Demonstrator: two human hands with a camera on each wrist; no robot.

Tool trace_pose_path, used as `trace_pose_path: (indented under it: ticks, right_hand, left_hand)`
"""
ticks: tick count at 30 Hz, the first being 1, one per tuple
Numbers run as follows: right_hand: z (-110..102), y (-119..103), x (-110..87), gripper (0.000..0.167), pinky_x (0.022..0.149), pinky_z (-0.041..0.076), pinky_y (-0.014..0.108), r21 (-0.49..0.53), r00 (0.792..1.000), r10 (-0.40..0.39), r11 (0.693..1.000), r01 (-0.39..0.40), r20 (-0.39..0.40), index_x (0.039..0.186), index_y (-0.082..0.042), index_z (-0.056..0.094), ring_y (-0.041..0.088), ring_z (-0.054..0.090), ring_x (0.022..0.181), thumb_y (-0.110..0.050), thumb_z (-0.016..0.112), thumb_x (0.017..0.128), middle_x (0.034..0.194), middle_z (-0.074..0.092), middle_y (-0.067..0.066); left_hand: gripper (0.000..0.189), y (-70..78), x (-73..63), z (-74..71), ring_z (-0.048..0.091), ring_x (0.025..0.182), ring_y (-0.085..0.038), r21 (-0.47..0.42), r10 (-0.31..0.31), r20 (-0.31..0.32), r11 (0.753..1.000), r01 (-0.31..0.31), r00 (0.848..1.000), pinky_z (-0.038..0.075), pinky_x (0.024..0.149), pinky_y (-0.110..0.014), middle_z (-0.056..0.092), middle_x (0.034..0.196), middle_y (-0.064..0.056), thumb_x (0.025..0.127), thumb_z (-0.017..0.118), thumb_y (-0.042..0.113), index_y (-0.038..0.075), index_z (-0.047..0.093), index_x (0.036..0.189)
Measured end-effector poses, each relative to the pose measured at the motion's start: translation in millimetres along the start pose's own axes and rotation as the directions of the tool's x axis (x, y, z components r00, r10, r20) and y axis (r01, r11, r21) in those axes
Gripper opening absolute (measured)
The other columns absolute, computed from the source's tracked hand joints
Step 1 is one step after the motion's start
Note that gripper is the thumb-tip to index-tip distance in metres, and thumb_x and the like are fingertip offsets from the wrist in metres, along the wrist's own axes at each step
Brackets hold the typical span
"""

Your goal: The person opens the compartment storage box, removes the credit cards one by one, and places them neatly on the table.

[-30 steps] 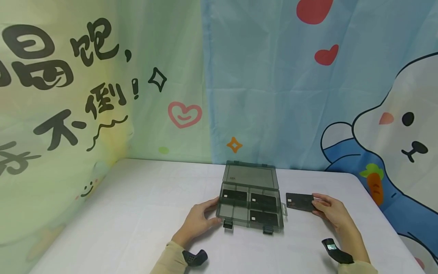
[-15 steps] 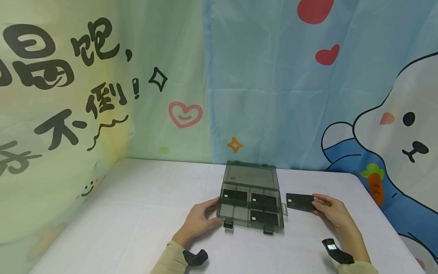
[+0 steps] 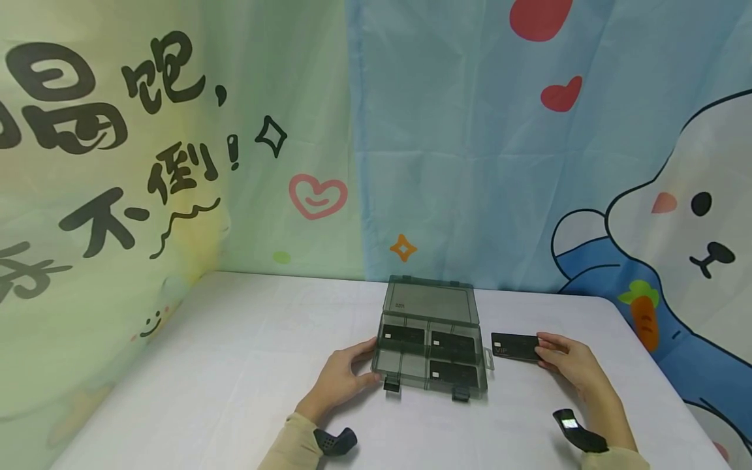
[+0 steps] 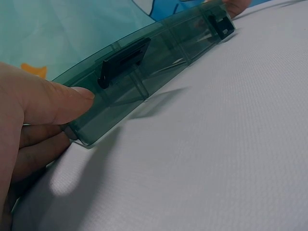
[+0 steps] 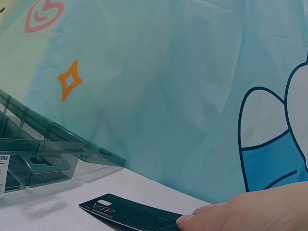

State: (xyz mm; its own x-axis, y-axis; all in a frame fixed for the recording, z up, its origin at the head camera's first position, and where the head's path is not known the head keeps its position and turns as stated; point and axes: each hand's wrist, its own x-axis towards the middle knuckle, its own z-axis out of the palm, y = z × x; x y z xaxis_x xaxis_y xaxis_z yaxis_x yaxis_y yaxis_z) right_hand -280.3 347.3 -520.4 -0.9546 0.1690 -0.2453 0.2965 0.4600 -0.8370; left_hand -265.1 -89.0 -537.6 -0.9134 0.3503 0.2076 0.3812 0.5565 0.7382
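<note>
A translucent dark-green plastic compartment box (image 3: 413,363) lies on the table with its lid (image 3: 431,303) tipped back. Inside are three black cards: one at the back left (image 3: 403,335), one at the back right (image 3: 452,346) and another at the front right (image 3: 453,374). My left hand (image 3: 339,377) holds the box's front left corner, the thumb on its front wall and fingers round the side. To the right of the box, my right hand (image 3: 566,360) pinches the right end of a black VIP card (image 3: 512,346). In the right wrist view, that card (image 5: 126,211) appears just above the tabletop.
A white cloth covers the table (image 3: 235,365). Two latches, left (image 3: 391,384) and right (image 3: 461,394), hang at the box's front. A hanging tab (image 3: 489,360) sticks out on its right. Behind the table hangs a printed cloth backdrop (image 3: 435,156).
</note>
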Motion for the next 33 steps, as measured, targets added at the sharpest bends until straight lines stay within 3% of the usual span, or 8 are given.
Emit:
trace_pose_path:
  ticks: [3, 5, 7, 10, 16, 25, 33]
  right_hand:
    - [0, 0, 0.1, 0.062, 0.078, 0.058, 0.02, -0.049, 1.0, -0.01, 0.999, 0.01, -0.001, 0.143, 0.003, 0.036, 0.02, 0.061, 0.101, -0.023, 0.061, 0.093, 0.14, 0.042, 0.029]
    - [-1, -1, -0.7, 0.062, 0.091, 0.055, 0.032, -0.08, 1.0, -0.011, 0.997, 0.011, 0.004, 0.144, 0.001, 0.035, 0.032, 0.055, 0.115, -0.024, 0.061, 0.093, 0.142, 0.041, 0.028]
    - [-1, -2, -1.5, 0.064, 0.102, 0.047, 0.046, -0.112, 1.0, -0.012, 0.994, 0.013, 0.011, 0.145, 0.0, 0.034, 0.041, 0.044, 0.126, -0.026, 0.061, 0.093, 0.143, 0.04, 0.028]
    - [-2, -6, -3.3, 0.065, 0.107, 0.036, 0.06, -0.156, 1.0, -0.015, 0.988, 0.018, 0.023, 0.145, -0.001, 0.033, 0.045, 0.036, 0.13, -0.025, 0.062, 0.092, 0.145, 0.038, 0.028]
    - [-4, -11, -6.4, 0.066, 0.102, 0.042, 0.057, -0.233, 0.998, -0.058, 0.97, 0.065, 0.033, 0.142, 0.004, 0.036, 0.045, 0.046, 0.122, -0.018, 0.067, 0.088, 0.141, 0.04, 0.031]
    - [-5, -11, -5.6, 0.064, 0.102, 0.038, 0.062, -0.303, 0.995, -0.094, 0.948, 0.1, 0.036, 0.14, 0.005, 0.039, 0.044, 0.05, 0.116, -0.015, 0.068, 0.087, 0.136, 0.045, 0.032]
    - [-5, -11, -4.8, 0.065, 0.103, 0.037, 0.062, -0.337, 0.996, -0.08, 0.937, 0.088, 0.037, 0.141, 0.004, 0.038, 0.041, 0.051, 0.112, -0.016, 0.068, 0.087, 0.135, 0.047, 0.031]
  left_hand:
    - [0.07, 0.6, 0.0, -0.1, 0.057, 0.122, -0.022, -0.006, -0.003, 0.003, 1.0, 0.003, 1.0, 0.039, 0.11, -0.045, 0.062, 0.129, -0.003, 0.076, 0.075, 0.028, 0.011, 0.048, 0.139]
    - [0.07, 0.9, 0.0, -0.2, 0.057, 0.123, -0.022, -0.006, -0.005, 0.004, 1.0, 0.005, 1.0, 0.038, 0.11, -0.045, 0.062, 0.129, -0.003, 0.076, 0.075, 0.028, 0.012, 0.048, 0.139]
    - [0.071, 1.0, 0.0, -0.3, 0.056, 0.123, -0.022, -0.004, -0.007, 0.004, 1.0, 0.007, 1.0, 0.038, 0.111, -0.046, 0.062, 0.13, -0.004, 0.076, 0.075, 0.028, 0.011, 0.048, 0.139]
    - [0.071, 1.5, 0.0, -0.7, 0.056, 0.124, -0.023, 0.002, -0.007, 0.004, 1.0, 0.007, 1.0, 0.038, 0.11, -0.047, 0.062, 0.13, -0.004, 0.076, 0.075, 0.029, 0.011, 0.048, 0.139]
    - [0.07, 2.4, -0.3, -1.3, 0.055, 0.124, -0.024, 0.004, -0.016, 0.007, 1.0, 0.016, 1.0, 0.038, 0.11, -0.047, 0.062, 0.13, -0.004, 0.076, 0.074, 0.029, 0.012, 0.048, 0.139]
    - [0.07, 2.6, -0.1, -0.8, 0.056, 0.124, -0.022, 0.007, -0.013, 0.002, 1.0, 0.013, 1.0, 0.039, 0.11, -0.045, 0.061, 0.131, -0.003, 0.076, 0.075, 0.028, 0.012, 0.049, 0.139]
    - [0.07, 1.7, -0.5, -0.7, 0.056, 0.123, -0.023, 0.011, -0.015, 0.001, 1.0, 0.015, 1.0, 0.039, 0.11, -0.046, 0.061, 0.131, -0.003, 0.076, 0.074, 0.029, 0.012, 0.048, 0.139]
